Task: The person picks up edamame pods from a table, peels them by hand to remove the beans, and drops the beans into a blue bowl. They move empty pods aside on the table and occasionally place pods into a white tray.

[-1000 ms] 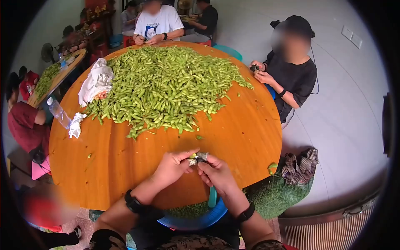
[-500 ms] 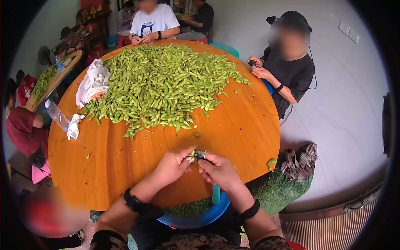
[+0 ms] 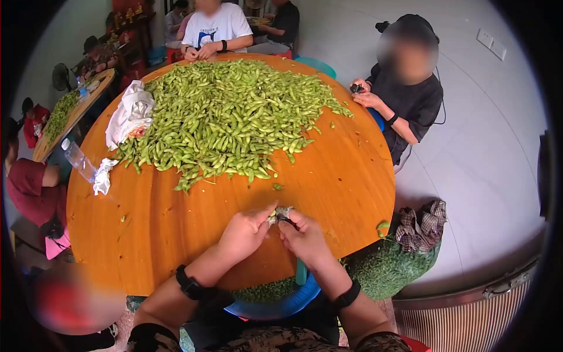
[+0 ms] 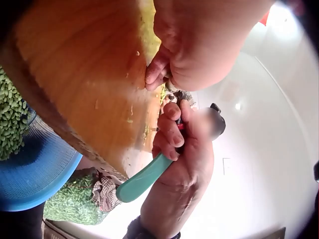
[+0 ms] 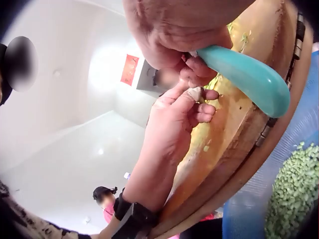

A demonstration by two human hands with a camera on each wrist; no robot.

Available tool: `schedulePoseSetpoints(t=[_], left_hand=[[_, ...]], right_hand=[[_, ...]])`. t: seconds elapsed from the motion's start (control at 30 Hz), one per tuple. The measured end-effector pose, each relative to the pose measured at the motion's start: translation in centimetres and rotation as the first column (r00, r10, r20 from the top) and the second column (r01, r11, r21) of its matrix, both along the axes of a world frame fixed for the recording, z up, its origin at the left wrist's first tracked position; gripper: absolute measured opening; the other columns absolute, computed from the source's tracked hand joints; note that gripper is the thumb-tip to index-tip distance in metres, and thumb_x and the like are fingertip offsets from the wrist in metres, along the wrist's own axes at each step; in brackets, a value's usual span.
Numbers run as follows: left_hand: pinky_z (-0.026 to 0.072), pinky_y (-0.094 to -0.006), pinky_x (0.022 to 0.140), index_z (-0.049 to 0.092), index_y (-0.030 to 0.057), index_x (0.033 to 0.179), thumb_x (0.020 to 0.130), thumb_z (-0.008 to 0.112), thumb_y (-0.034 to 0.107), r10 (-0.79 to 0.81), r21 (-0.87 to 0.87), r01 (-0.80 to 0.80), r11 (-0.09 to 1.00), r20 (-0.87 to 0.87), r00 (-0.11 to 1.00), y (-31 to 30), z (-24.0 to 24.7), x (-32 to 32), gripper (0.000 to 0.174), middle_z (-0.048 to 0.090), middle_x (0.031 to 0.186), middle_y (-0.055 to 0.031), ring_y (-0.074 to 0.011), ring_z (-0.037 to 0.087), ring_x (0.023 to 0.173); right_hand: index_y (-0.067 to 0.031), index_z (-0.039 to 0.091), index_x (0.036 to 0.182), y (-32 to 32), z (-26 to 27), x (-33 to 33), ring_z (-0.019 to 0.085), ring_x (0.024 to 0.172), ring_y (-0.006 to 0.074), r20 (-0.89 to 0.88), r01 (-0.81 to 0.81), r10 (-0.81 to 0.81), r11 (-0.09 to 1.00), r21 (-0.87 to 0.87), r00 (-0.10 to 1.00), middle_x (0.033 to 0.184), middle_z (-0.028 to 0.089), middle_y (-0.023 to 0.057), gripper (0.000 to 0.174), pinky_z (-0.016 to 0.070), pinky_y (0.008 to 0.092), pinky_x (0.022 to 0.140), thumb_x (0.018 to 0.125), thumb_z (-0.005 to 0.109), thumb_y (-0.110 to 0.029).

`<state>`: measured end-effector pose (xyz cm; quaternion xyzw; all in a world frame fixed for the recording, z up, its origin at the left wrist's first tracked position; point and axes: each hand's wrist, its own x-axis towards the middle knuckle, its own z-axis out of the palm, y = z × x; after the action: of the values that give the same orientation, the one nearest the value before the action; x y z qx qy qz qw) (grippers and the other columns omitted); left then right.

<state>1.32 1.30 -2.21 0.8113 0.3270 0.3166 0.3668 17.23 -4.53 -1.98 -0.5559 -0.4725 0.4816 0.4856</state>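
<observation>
Over the near edge of the table, my two hands meet. My left hand (image 3: 241, 234) pinches a green bean pod (image 3: 272, 215), mostly hidden by the fingers; a whitish wrap (image 5: 195, 93) covers its thumb tip. My right hand (image 3: 308, 240) grips a tool with a curved teal handle (image 5: 249, 74), its fingers curled round it and its working end hidden. The handle sticks out below the palm. Grey wrapping (image 3: 284, 211) shows at the right fingertips, right beside the pod.
A large heap of green pods (image 3: 229, 117) covers the far part of the round wooden table (image 3: 146, 234). White cloth (image 3: 130, 114), a plastic bottle (image 3: 79, 161) and crumpled tissue (image 3: 103, 177) lie left. Below the near edge is a blue basin (image 5: 239, 199) of shelled beans. Other people sit around.
The hands stay together at nearly the same spot, the fingers shifting slightly around the pod. The head view has swung a little, moving the whole scene slightly left.
</observation>
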Motion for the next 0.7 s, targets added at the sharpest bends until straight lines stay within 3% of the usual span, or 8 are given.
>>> schedulePoseSetpoints(t=[0.1,0.17,0.2,0.27,0.4,0.43,0.47,0.7], left_hand=[[0.0541,-0.0281,0.064,0.053,0.0057,0.131,0.091,0.049,0.000,-0.006,-0.182,0.015,0.983,0.052,0.999,0.2,0.0,-0.1,0.041,0.067,0.089,-0.0107,-0.0143,0.064,0.064],[0.0526,-0.0263,0.065,0.052,0.0030,0.130,0.095,0.047,0.006,-0.023,-0.587,0.241,0.773,0.354,0.935,1.1,-1.2,-0.3,0.036,0.067,0.089,-0.0073,-0.0126,0.063,0.068],[0.0526,-0.0263,0.065,0.052,0.0030,0.130,0.095,0.047,0.006,-0.021,-0.587,0.240,0.773,0.354,0.935,1.4,-0.8,-0.5,0.036,0.067,0.089,-0.0073,-0.0126,0.063,0.068],[0.0508,-0.0243,0.066,0.052,0.0015,0.129,0.098,0.046,0.011,0.006,-0.722,0.347,0.598,0.437,0.900,1.9,0.3,-0.8,0.034,0.066,0.091,-0.0050,-0.0113,0.061,0.070],[0.0509,-0.0238,0.065,0.049,0.0007,0.132,0.097,0.046,0.013,0.010,-0.673,0.342,0.656,0.460,0.888,1.5,-0.5,-0.5,0.036,0.065,0.093,-0.0037,-0.0100,0.060,0.070],[0.0509,-0.0235,0.063,0.050,0.0002,0.130,0.097,0.046,0.014,0.007,-0.613,0.211,0.761,0.333,0.943,1.2,-0.4,-0.4,0.036,0.065,0.093,-0.0039,-0.0097,0.060,0.069],[0.0508,-0.0233,0.061,0.052,-0.0003,0.129,0.097,0.046,0.015,0.026,-0.523,0.084,0.848,0.200,0.980,1.0,-0.3,-0.3,0.035,0.065,0.093,-0.0041,-0.0094,0.060,0.068],[0.0517,-0.0242,0.061,0.055,-0.0008,0.124,0.095,0.045,0.013,0.071,-0.610,0.149,0.778,0.321,0.944,1.3,-0.7,-0.6,0.033,0.065,0.092,-0.0051,-0.0104,0.060,0.067]], right_hand=[[-0.0062,0.063,0.101,-0.1,1.3,0.3,0.044,0.048,0.0045,-0.203,-0.017,-0.011,0.991,-0.133,0.979,0.062,0.051,-0.0026,0.013,0.0331,0.0204,0.041,0.092,0.054,-0.009],[-0.0066,0.063,0.100,0.1,2.1,1.0,0.042,0.047,0.0036,-0.304,-0.063,-0.007,0.974,-0.219,0.953,0.062,0.050,-0.0034,0.013,0.0302,0.0197,0.039,0.091,0.054,-0.009],[-0.0067,0.063,0.099,0.3,2.3,1.4,0.041,0.046,0.0030,-0.372,-0.117,0.014,0.959,-0.257,0.928,0.062,0.049,-0.0038,0.012,0.0288,0.0197,0.038,0.091,0.053,-0.009],[-0.0068,0.063,0.098,0.4,2.4,1.5,0.040,0.045,0.0025,-0.439,-0.176,0.033,0.941,-0.290,0.898,0.062,0.048,-0.0043,0.012,0.0274,0.0197,0.037,0.092,0.053,-0.009],[-0.0064,0.064,0.099,0.1,2.7,0.0,0.042,0.049,0.0025,-0.173,-0.049,0.023,0.988,-0.147,0.985,0.066,0.050,-0.0038,0.012,0.0314,0.0189,0.042,0.092,0.054,-0.009],[-0.0064,0.064,0.100,0.0,2.6,-0.4,0.043,0.050,0.0024,-0.035,0.004,-0.005,0.999,-0.040,0.999,0.066,0.051,-0.0038,0.013,0.0327,0.0186,0.043,0.092,0.054,-0.009],[-0.0064,0.064,0.100,-0.1,2.5,-0.5,0.043,0.050,0.0024,-0.035,0.002,-0.004,0.999,-0.042,0.999,0.066,0.051,-0.0038,0.013,0.0327,0.0186,0.043,0.092,0.054,-0.009],[-0.0066,0.064,0.099,-0.3,2.6,-0.9,0.043,0.050,0.0024,-0.184,0.007,-0.040,0.984,-0.178,0.982,0.067,0.052,-0.0035,0.013,0.0329,0.0187,0.044,0.093,0.053,-0.009]])
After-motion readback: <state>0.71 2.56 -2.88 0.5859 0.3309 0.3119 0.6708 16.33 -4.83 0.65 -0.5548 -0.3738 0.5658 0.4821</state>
